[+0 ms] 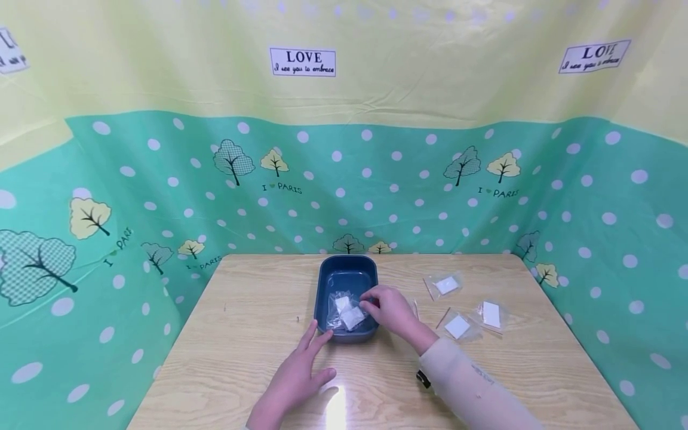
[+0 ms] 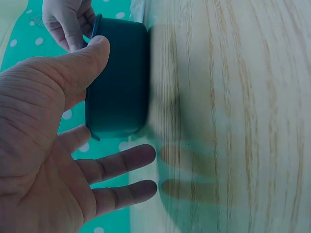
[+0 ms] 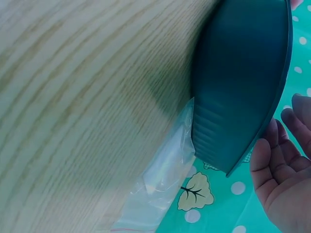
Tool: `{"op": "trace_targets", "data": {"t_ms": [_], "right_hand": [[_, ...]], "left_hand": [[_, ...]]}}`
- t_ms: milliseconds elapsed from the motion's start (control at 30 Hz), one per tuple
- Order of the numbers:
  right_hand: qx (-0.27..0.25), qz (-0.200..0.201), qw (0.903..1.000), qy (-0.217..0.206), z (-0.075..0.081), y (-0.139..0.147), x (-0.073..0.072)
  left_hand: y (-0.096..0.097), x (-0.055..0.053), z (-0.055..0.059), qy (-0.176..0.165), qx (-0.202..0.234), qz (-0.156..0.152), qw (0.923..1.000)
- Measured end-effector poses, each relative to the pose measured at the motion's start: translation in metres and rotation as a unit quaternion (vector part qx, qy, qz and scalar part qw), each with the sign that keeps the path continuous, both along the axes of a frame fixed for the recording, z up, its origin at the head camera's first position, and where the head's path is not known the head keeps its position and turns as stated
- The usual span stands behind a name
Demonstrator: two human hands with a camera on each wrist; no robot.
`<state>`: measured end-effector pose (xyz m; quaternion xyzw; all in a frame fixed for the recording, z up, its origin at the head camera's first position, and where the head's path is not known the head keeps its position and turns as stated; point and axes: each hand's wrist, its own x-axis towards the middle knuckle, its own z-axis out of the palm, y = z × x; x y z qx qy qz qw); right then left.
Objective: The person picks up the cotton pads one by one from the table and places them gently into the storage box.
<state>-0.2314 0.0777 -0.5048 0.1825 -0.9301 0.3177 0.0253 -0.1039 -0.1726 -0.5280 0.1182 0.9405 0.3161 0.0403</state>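
Observation:
A dark blue rectangular box stands on the table. Inside lie clear zip bags with white contents, overlapping near its front end. My right hand reaches over the box's right wall, its bent fingers above the bags. Thumb and forefinger look apart, with nothing visible between them; in the right wrist view, the hand is partly cut off by the frame. My left hand is at the near left corner of the box, fingers spread and holding nothing. In the left wrist view its thumb lies against the box wall.
To the right of the box lie several more clear bags with white contents: one at the back, one nearer, one further right. Another bag lies close beside the box. A patterned curtain encloses the wooden table.

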Motion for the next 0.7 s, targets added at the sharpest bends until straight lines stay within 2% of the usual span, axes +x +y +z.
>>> {"op": "trace_targets", "data": {"t_ms": [233,467,700], "right_hand": [[0.005,-0.012,0.9999,-0.011,-0.002,0.0,0.002],[-0.011,-0.005,0.9999,0.001,-0.002,0.005,0.006],[-0.02,-0.008,0.9997,0.015,-0.002,0.019,0.002]], "left_hand": [[0.0,0.001,0.001,0.0,-0.001,0.0,1.0],[0.001,0.001,0.001,0.0,-0.006,0.0,1.0],[0.001,0.0,0.001,-0.001,-0.01,0.0,1.0]]}}
